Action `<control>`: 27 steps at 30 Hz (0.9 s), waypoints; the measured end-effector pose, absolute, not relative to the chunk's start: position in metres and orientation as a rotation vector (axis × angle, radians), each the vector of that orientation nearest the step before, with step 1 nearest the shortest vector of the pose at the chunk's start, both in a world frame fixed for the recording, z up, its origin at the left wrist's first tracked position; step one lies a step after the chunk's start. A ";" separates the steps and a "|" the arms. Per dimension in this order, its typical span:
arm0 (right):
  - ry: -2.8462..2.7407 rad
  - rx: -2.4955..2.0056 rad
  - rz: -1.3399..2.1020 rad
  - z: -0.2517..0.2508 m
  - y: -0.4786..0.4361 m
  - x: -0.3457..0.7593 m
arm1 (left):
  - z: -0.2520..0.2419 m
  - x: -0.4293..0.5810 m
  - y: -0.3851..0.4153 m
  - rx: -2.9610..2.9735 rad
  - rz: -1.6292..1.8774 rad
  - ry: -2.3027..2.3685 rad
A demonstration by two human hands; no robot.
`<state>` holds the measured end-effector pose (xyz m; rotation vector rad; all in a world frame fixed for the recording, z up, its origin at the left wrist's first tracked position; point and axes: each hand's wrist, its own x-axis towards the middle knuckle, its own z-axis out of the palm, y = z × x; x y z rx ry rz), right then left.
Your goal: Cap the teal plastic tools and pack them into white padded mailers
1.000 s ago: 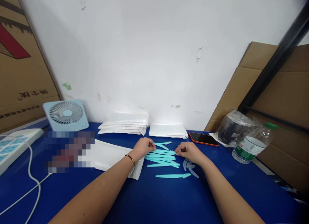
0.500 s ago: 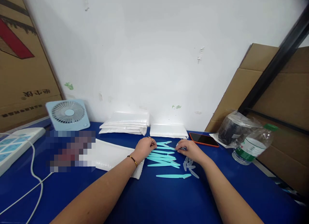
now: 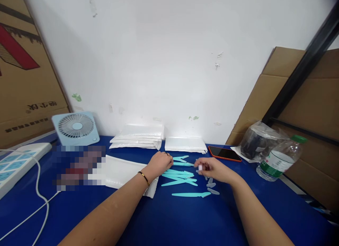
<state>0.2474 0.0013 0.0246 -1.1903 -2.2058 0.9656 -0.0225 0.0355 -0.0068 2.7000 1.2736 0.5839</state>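
Blue tabletop [image 3: 172, 221] meets a white wall at its back edge; turquoise sticks [image 3: 182, 175] lie mid-table. Left hand [image 3: 160, 165] stays at their left ends, fingertips together, hold unclear. Right hand [image 3: 213, 169] has drawn away from the back edge, curled above shifted clear pieces [image 3: 211, 185]; whether it grips one, I cannot tell.

Counted one fan [image 3: 76, 127], one phone [image 3: 224, 153], one bottle [image 3: 277, 163] and one power strip [image 3: 26, 160], plus two hands [image 3: 159, 163]. White mailers were two stacks [image 3: 140, 136] and one loose mailer [image 3: 124, 170], no clue how many per stack lol. Teal sticks [image 3: 189, 195]: six at least, overlapping. Clear slips [image 3: 213, 191]: minimum three.
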 end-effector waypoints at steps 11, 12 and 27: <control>-1.557 -1.046 1.010 0.022 0.014 0.247 | -0.001 -0.029 0.030 2.318 0.811 1.258; -1.558 -1.047 1.013 0.022 0.014 0.247 | 0.000 -0.028 0.030 2.313 0.809 1.255; -1.817 -1.304 0.687 0.006 0.022 0.239 | -0.004 -0.022 0.032 2.415 0.753 1.358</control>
